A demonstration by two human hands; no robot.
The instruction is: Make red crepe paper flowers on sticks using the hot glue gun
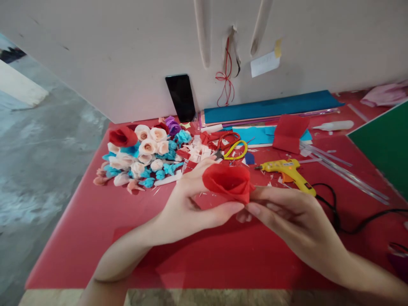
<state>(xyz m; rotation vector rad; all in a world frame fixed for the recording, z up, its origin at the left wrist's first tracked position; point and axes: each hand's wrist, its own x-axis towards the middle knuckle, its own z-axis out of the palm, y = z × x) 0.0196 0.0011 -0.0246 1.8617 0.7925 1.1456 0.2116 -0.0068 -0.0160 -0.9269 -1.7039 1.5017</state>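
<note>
A red paper rose (228, 182) is held over the red table (95, 221), between both hands. My left hand (191, 202) cups it from the left, thumb under the petals and fingers curled over the top. My right hand (287, 216) pinches the rose's base from the right with its fingertips. A yellow glue gun (288, 170) lies just behind my right hand, its black cord (334, 208) trailing to the right.
A pile of finished paper roses (143, 155) in white, blue, red and purple lies at the back left. Red and yellow-handled scissors (231, 146), folded red paper (289, 132), blue paper sheets (270, 108), glue sticks (344, 170) and a green board (385, 144) sit behind. A black phone (181, 97) leans on the wall.
</note>
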